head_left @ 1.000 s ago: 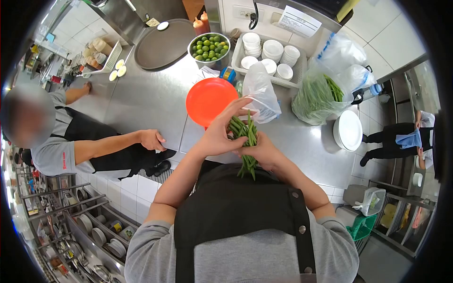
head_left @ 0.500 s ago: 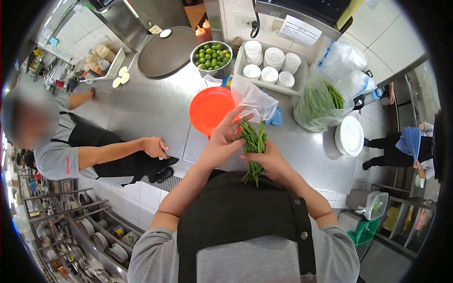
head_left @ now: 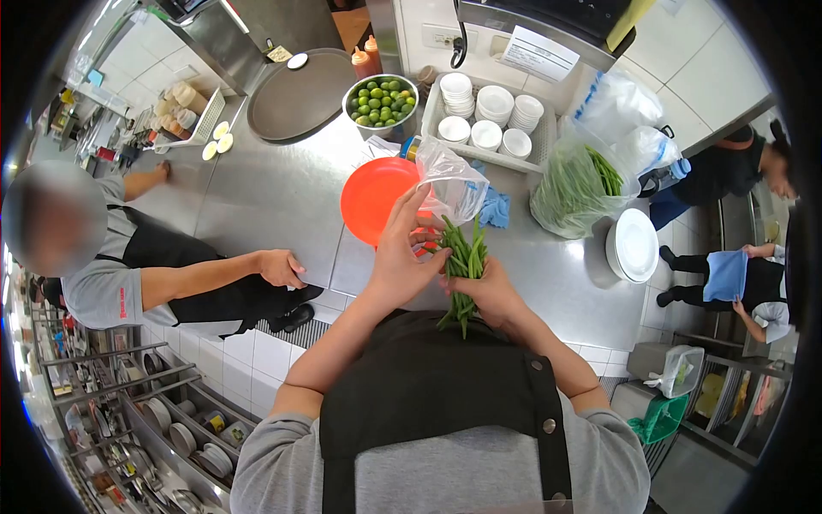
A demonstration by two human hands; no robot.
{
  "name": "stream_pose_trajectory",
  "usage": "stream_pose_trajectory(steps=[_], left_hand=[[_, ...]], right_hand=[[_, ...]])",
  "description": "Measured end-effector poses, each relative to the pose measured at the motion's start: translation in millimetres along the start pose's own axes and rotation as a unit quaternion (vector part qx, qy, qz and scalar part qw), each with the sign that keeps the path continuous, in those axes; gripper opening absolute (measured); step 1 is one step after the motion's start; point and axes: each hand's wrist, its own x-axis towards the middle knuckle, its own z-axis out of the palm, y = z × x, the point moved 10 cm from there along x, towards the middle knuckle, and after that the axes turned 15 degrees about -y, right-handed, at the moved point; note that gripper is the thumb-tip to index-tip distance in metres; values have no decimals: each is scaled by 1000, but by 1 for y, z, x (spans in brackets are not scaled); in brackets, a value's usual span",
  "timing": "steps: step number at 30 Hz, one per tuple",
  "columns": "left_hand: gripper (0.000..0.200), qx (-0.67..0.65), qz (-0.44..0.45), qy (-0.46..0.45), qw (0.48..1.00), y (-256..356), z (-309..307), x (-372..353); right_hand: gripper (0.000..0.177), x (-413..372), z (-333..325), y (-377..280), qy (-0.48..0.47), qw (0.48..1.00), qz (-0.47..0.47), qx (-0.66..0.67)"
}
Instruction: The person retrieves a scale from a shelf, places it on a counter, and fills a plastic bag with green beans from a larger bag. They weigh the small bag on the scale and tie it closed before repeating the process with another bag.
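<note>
My right hand [head_left: 486, 289] is closed round a bunch of green beans [head_left: 463, 261], upright in front of my apron. Beside the bunch, my left hand [head_left: 404, 257] has its fingers stretched out and apart, with the thumb tip right at the beans. Its raised fingers overlap an orange-red plate [head_left: 370, 199] on the steel counter. A clear plastic bag [head_left: 455, 182] lies crumpled just beyond the fingertips, over the plate's right edge, and a blue cloth [head_left: 495, 208] is next to it.
On the right stand a plastic bag of green beans [head_left: 569, 193] and stacked white plates [head_left: 635, 246]. Behind are a bowl of green citrus [head_left: 380, 128], a crate of small white dishes [head_left: 535, 160] and a round brown tray [head_left: 295, 98]. A co-worker [head_left: 197, 278] stands left; others are far right.
My left fingers have straightened and spread a little beside the beans. The clear bag has shifted shape. At far right another person has come into view, and a blue cloth there is spread wider.
</note>
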Motion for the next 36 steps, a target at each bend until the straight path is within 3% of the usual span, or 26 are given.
stream_pose_trajectory(steps=[12, 15, 20, 23, 24, 26, 28, 30, 34, 36], left_hand=[[84, -148, -36, -7, 988, -23, -9, 12], [81, -92, -40, 10, 995, -22, -7, 9], [81, 27, 39, 26, 999, -11, 0, -10], [79, 63, 81, 59, 993, -22, 0, -32], [79, 68, 96, 77, 990, -24, -4, -38], [78, 43, 113, 138, 983, -18, -27, -40], [77, 40, 135, 190, 972, -2, -51, -37], [75, 61, 163, 231, 957, 18, -71, -35], [68, 136, 71, 214, 965, 14, -94, -36], [65, 157, 64, 217, 961, 12, -101, -39]], right_hand=[[27, -3, -9, 14, -18, 998, -6, 66], [26, -6, -29, 4, 26, 996, -20, 77], [21, -22, -93, -13, 102, 993, -20, 58], [25, -11, -111, 3, 101, 987, -19, -124], [25, -6, -111, 6, 107, 974, -22, -199], [29, 14, -77, 6, 22, 886, -55, -460], [28, 37, -52, 36, -50, 757, -56, -649], [23, 54, -30, 55, -96, 694, -110, -705], [22, 75, -4, 84, -139, 597, -144, -777], [19, 78, -7, 89, -131, 598, -123, -781]])
